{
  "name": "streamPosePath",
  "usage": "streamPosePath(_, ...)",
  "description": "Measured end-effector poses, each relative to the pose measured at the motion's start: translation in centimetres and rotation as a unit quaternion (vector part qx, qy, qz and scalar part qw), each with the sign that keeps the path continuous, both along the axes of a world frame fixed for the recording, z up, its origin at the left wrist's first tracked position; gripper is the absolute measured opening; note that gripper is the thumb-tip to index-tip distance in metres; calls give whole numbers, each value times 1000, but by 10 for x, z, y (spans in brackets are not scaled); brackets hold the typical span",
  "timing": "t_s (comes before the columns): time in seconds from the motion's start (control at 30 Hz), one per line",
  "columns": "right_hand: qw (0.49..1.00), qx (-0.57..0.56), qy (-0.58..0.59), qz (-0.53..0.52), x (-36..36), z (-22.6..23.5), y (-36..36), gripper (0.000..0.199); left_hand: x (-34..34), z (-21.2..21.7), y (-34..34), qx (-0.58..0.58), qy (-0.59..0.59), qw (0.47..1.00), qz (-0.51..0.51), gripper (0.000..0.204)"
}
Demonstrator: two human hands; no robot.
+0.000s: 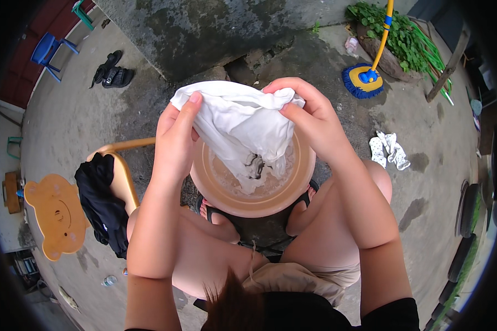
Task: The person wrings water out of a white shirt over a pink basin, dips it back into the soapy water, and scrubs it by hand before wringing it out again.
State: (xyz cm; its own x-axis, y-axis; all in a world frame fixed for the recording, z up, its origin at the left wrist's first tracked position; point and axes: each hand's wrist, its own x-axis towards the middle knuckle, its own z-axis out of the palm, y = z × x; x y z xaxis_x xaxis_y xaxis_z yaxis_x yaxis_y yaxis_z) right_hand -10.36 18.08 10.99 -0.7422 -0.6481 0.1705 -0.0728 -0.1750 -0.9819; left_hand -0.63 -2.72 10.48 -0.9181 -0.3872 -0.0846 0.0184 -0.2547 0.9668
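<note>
Clock positions are read with the round tan basin at the centre and twelve o'clock directly ahead of the seated person. The basin stands on the ground between the person's feet and contains cloudy, sudsy liquid.

I observe a white cloth held over the basin, its upper edge stretched across the twelve o'clock side and its lower part hanging toward the centre. A dark grey patch shows near the lower end. Whether that end touches the liquid I cannot tell.

Left hand, at ten o'clock: grasping the cloth's left edge, thumb on the near face. Right hand, between one and two: pinching a bunched part of the upper edge between thumb and forefinger.

Surroundings: a black garment is draped over a tan chair, between eight and nine. Just beyond it is a bear-shaped orange panel bearing a drawn smile. A pair of black sandals lies at ten, with a blue chair farther out. A yellow-and-blue mop stands between one and two, near leafy green plants. White spotted socks lie on the ground close to three.
</note>
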Motion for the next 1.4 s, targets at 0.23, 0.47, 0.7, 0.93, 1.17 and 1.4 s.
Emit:
streamPosePath(0.23, 990, 114, 49, -62, -18, -9, 15, 20, -2, 9, -11, -12, 33, 998, 49, 36)
streamPosePath(0.47, 980, 184, 64, -36, -30, 2, 30, 19, -1, 14, -40, -27, 68, 992, 105, 32)
streamPosePath(0.7, 983, 130, 73, -103, -45, -5, 37, 24, 0, 18, -62, -82, 64, 986, 132, 31)
streamPosePath(0.93, 980, 151, 86, -100, -58, -3, 53, 26, 8, 23, -83, -213, -10, 974, 77, 27)
streamPosePath(1.17, 972, 193, 87, -103, -66, 2, 70, 23, 14, 25, -98, -258, -86, 962, 18, 24)
streamPosePath(1.4, 949, 247, 121, -154, -73, -8, 76, 22, 25, 24, -120, -367, -151, 917, -45, 19)
